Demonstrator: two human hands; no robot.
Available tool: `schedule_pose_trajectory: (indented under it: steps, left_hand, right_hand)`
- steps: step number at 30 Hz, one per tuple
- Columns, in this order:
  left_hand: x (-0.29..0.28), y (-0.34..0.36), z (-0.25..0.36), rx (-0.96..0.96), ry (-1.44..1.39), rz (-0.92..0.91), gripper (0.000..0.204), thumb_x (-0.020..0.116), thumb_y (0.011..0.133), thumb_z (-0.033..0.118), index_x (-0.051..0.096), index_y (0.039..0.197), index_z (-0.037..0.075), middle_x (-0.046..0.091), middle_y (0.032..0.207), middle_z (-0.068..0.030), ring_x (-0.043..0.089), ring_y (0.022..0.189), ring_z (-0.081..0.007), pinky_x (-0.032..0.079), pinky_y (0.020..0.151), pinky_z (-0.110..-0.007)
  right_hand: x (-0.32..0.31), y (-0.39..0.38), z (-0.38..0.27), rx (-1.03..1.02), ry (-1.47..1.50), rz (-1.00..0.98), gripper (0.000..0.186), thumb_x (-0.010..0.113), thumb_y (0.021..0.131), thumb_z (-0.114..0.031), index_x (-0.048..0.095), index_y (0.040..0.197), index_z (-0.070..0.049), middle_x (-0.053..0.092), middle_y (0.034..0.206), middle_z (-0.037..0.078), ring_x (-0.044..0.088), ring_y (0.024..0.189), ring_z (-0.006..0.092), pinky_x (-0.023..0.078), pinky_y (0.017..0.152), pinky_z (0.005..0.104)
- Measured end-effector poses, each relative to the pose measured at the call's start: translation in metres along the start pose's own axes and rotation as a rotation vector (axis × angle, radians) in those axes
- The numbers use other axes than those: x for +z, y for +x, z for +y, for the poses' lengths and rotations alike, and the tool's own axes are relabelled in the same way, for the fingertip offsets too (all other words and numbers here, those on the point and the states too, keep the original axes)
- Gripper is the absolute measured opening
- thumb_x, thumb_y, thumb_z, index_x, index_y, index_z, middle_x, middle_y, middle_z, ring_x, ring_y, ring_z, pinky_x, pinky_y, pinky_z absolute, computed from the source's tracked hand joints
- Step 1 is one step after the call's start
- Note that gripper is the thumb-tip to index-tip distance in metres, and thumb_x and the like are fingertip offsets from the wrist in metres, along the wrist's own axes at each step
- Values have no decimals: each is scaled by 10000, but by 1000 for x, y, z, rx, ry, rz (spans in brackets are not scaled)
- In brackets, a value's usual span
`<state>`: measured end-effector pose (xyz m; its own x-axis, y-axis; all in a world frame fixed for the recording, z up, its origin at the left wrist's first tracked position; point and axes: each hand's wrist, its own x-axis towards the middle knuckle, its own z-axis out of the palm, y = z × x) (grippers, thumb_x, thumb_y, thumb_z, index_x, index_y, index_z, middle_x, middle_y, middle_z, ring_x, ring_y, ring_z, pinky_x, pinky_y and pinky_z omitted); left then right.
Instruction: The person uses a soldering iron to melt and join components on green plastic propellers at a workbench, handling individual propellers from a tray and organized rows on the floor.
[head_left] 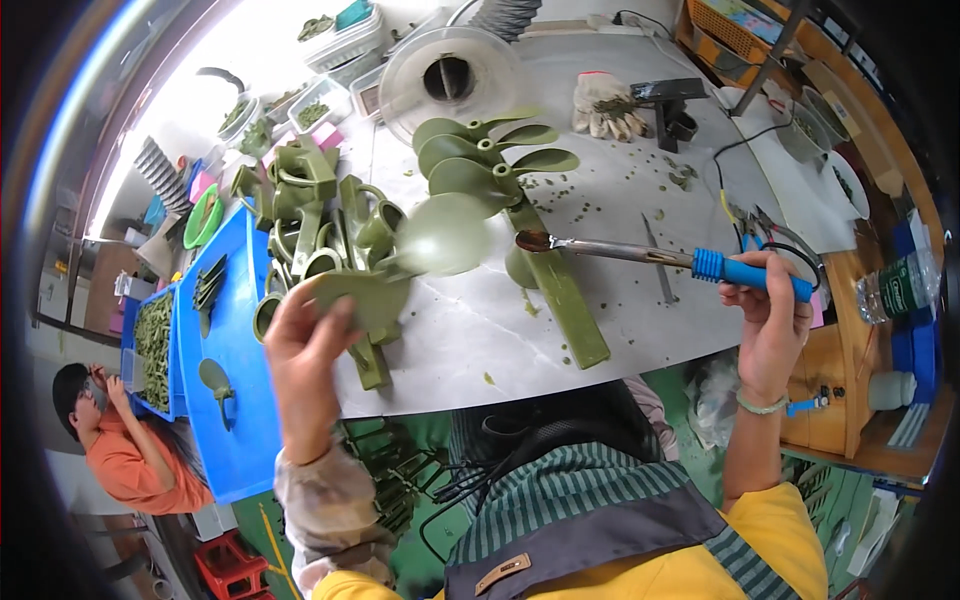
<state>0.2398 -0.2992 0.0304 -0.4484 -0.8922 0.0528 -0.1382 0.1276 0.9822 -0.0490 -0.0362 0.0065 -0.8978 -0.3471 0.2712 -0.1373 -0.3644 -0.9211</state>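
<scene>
My left hand (pixel 308 345) is closed on a green propeller-shaped piece (pixel 368 297) by one blade; its other rounded blade is smeared by motion. In my right hand (pixel 770 325) is a soldering iron (pixel 745 272) with a blue handle, a long metal shaft and a broad, dark brown tip. The tip hovers by a green bar (pixel 568 318) lying on the grey table, apart from the held piece. Several propellers (pixel 490 148) stand in a row along the bar's far end. Left of them, beyond my left hand, is a cluster of green ring-shaped castings (pixel 325 215).
A clear round hood (pixel 485 95) stands at the back, near a glove (pixel 600 108) and a black stand (pixel 672 105). Green crumbs and a thin blade (pixel 657 260) lie mid-table. At left are a blue surface (pixel 235 450) and a person in an orange top (pixel 145 465).
</scene>
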Motion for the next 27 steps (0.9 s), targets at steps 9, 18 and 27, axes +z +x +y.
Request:
schedule_pose_trajectory:
  steps: [9, 18, 27]
  left_hand:
    - [97, 41, -5, -67, -275, -308, 279, 614, 904, 73, 566, 1166, -6, 668, 1034, -80, 651, 907, -142, 540, 817, -274]
    - [106, 58, -17, -82, -249, -299, 295, 632, 892, 85, 569, 1162, -18, 672, 1035, -88, 652, 907, -146, 539, 796, -267]
    - [108, 64, -20, -71, -240, -303, 290, 627, 891, 84, 587, 1158, -23, 672, 1034, -88, 654, 899, -141, 537, 799, -263]
  right_hand:
    - [0, -6, 4, 11, -15, -18, 294, 515, 962, -201, 625, 909, 66, 658, 785, 107, 662, 643, 171, 566, 621, 289]
    - [4, -11, 19, 14, 42, 16, 290, 495, 973, -182, 625, 928, 74, 660, 821, 114, 669, 672, 187, 573, 635, 304]
    - [11, -10, 31, 44, 81, 31, 269, 505, 969, -172, 621, 915, 64, 663, 834, 111, 676, 679, 193, 577, 641, 310]
